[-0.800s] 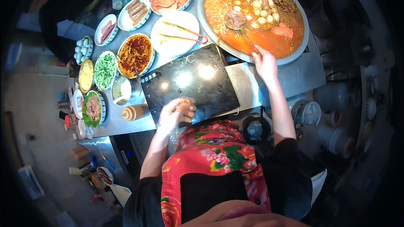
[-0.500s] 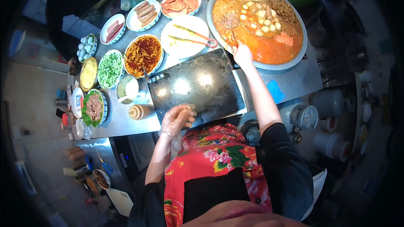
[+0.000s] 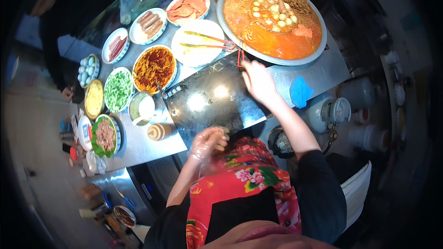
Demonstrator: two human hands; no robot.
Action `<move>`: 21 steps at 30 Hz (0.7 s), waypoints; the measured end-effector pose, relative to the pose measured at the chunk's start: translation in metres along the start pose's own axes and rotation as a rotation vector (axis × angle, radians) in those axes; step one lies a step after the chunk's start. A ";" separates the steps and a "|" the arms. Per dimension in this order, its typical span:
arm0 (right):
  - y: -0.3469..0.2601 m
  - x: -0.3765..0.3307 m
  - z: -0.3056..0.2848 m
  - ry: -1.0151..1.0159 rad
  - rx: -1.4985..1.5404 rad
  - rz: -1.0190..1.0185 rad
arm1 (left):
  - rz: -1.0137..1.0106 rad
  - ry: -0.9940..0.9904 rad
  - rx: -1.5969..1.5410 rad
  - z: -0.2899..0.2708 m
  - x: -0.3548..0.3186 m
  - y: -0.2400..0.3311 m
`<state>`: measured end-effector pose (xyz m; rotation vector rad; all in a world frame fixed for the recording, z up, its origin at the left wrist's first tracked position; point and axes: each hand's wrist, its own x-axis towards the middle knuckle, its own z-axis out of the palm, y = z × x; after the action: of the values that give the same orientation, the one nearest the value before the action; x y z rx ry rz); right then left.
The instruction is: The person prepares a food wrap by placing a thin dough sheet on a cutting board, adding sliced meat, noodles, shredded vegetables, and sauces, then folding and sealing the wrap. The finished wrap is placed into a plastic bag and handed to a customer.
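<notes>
My right hand (image 3: 260, 83), bare, is over the right side of a flat black cooking plate (image 3: 210, 99). Its fingers are apart, with the fingertips by the red handle of a slim utensil (image 3: 241, 58) leaning at the rim of a large round basin (image 3: 272, 60). Orange-red broth, pale balls and noodle-like strands fill the basin. My left hand (image 3: 210, 141), in a clear plastic glove, is at the plate's near edge, fingers curled in. Whatever it might hold is hidden. Red-handled tongs (image 3: 210, 44) lie across a white plate (image 3: 196, 57) beyond the black plate.
Left of the plate stand bowls of red chilli sauce (image 3: 154, 66), chopped greens (image 3: 117, 90), sausages (image 3: 150, 24), pink meat slices (image 3: 187, 8) and eggs (image 3: 86, 70). A squeeze bottle (image 3: 157, 132) and a blue cloth (image 3: 300, 92) are nearby. A person (image 3: 50, 41) stands far left.
My right hand has drawn back from the basin to the black plate, and the red-handled utensil now shows at the rim. My left hand has shifted slightly right and down. The view has tilted.
</notes>
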<state>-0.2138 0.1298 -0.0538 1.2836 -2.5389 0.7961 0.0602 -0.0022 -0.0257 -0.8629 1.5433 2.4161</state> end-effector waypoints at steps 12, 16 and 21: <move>-0.063 -0.361 0.037 -0.366 0.479 1.010 | -0.413 -0.524 0.227 0.083 0.061 -0.142; -0.058 -0.437 0.102 -0.276 0.540 0.885 | -0.497 -0.481 0.213 0.097 0.083 -0.230; -0.049 -0.513 0.218 -0.132 0.846 1.038 | -0.371 -0.380 0.447 0.075 0.125 -0.356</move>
<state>0.1524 0.3425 -0.4198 -0.0764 -2.9981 2.1735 0.0756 0.2047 -0.3497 -0.5063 1.5202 1.7526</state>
